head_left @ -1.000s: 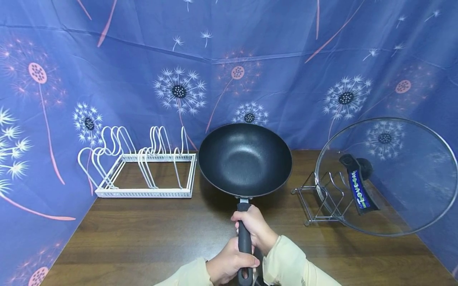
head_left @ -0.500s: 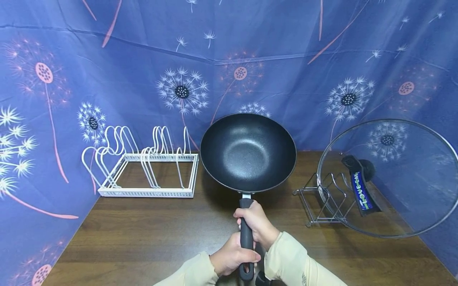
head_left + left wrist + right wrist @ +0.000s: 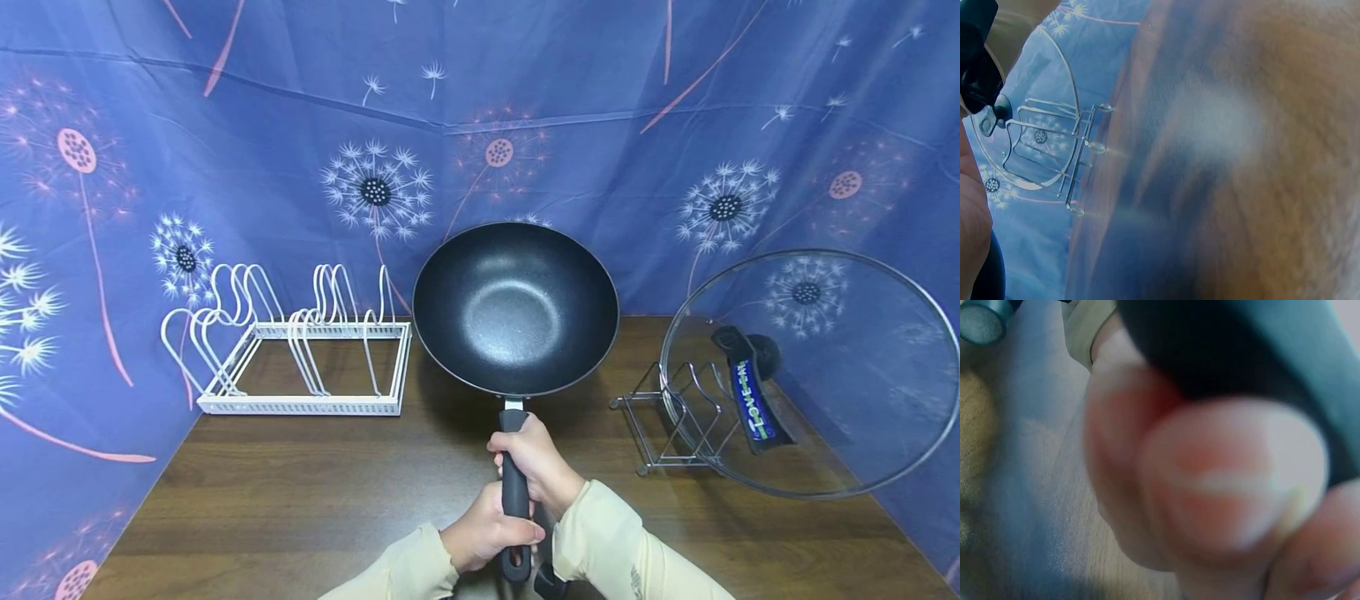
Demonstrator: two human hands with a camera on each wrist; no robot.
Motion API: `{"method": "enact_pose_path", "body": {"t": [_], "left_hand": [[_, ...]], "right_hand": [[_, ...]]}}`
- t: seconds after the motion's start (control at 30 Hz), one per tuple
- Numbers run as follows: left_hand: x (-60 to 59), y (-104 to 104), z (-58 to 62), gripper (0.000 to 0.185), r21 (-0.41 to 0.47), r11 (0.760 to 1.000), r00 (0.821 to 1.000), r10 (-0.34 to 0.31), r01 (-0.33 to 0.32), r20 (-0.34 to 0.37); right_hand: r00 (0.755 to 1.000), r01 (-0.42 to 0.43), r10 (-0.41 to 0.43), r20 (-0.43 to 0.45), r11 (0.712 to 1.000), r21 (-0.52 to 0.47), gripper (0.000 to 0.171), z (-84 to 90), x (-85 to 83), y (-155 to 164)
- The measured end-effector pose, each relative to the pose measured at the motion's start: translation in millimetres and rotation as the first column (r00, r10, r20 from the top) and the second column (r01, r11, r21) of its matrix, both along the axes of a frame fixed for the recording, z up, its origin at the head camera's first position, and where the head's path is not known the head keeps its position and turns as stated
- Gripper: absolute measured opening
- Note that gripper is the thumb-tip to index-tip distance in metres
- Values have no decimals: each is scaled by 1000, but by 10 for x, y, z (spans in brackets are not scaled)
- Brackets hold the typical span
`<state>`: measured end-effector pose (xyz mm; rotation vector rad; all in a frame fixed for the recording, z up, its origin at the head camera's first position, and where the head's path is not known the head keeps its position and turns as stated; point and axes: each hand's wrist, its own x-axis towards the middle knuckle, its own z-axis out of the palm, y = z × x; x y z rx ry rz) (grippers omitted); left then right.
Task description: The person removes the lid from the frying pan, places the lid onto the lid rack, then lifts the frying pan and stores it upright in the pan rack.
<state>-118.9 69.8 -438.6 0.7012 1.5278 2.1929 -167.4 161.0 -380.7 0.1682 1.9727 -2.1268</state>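
Note:
A black wok [image 3: 513, 325] is held up above the table in the middle of the head view, its inside tilted toward me. My right hand [image 3: 538, 462] grips its long black handle [image 3: 514, 483] near the pan. Lower down, close to the hanging hole, my left hand [image 3: 487, 529] is wrapped round the same handle with the thumb across it. Curled fingers [image 3: 1229, 481] fill the right wrist view beneath the dark, blurred handle. Only an edge of the left hand shows in the left wrist view.
On the left stands a white rack [image 3: 300, 404] with several curved dividers. To the right, a small wire rack [image 3: 678, 458] bears a large glass lid [image 3: 862, 400] leaning upright, with a black handle. Blue dandelion-print cloth [image 3: 600, 167] hangs behind the wooden table [image 3: 262, 500].
The wok's far rim has risen in the head view and more of its inside faces me. Both hands have kept their grip on the handle. The racks and lid stay put.

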Motion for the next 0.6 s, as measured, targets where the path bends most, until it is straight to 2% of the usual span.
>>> {"method": "enact_pose_path", "body": {"t": [0.37, 0.6], "left_hand": [[-54, -19, 24, 29, -14, 1000, 999, 0, -1, -49], [-104, -13, 14, 24, -66, 997, 993, 41, -49, -108]], "right_hand": [[1000, 9, -8, -25, 1000, 11, 50, 46, -26, -8], [999, 22, -21, -33, 1000, 12, 48, 71, -58, -4]]}}
